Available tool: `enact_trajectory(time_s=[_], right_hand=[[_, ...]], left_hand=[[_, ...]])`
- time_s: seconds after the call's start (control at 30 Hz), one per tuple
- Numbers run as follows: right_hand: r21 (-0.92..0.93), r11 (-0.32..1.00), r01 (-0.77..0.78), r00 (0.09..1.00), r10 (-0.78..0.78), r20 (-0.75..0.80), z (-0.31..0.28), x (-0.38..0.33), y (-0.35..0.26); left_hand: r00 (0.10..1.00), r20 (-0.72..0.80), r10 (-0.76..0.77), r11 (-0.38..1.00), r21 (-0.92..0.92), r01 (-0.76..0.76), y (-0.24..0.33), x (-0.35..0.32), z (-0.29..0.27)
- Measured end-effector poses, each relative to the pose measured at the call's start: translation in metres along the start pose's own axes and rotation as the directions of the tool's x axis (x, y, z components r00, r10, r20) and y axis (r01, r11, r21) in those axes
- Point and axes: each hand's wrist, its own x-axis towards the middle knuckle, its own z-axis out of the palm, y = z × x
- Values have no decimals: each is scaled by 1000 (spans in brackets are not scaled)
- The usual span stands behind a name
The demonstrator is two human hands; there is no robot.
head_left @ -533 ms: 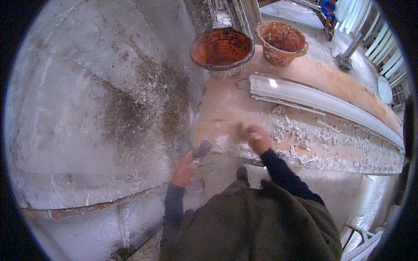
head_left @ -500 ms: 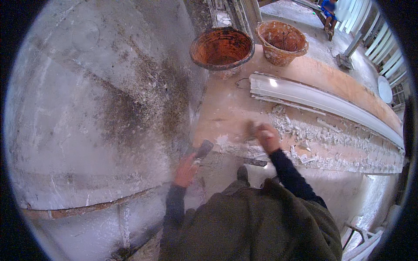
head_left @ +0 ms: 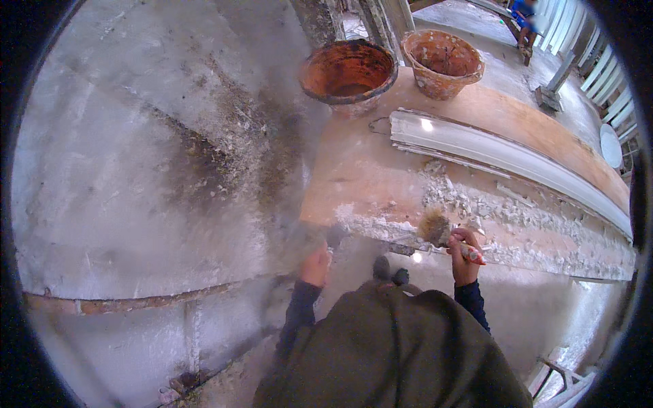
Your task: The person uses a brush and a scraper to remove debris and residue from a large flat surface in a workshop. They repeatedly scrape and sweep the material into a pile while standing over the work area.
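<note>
Presently your right hand (head_left: 464, 257) is closed around the handle of a worn brush (head_left: 439, 230), its bristles resting on the near edge of the long orange workbench (head_left: 360, 177), right at the band of white plaster crumbs (head_left: 517, 217) along that edge. Your left hand (head_left: 315, 264) grips a small dark tool (head_left: 335, 235) held against the corner of the bench; the tool is blurred and I cannot tell its kind.

Findings, as judgements only:

1. Dust. A grey haze hangs about the left hand. Brushing dry crumbs off the edge would likely raise more of it toward your face, which sits directly above the work.

2. Debris underfoot. Crumbs swept over the near edge would fall onto your shoes (head_left: 389, 272), which stand just below it, and onto the floor (head_left: 170, 170), where loose grit could make the footing slippery.

3. The moulding. A long white cast strip (head_left: 503, 153) lies on the bench just beyond the crumbs. A wide or hard stroke could knock it or chip its thin edge.

4. The buckets. Two stained orange buckets (head_left: 348, 71) stand at the far end, well apart from the brush; I see little risk to them.

5. Grip. The brush is held low on its handle; a snag in hardened plaster could twist it loose.
</note>
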Motion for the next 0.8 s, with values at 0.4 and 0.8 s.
enact_trajectory(time_s=[0.4,0.8], right_hand=[[-113,924,366,927,-352,126,28,0,-12],[-204,921,331,943,-319,92,68,-2,-15]], left_hand=[[975,-172,143,944,320,-83,5,-14,15],[997,64,47,711,699,-78,50,7,19]])
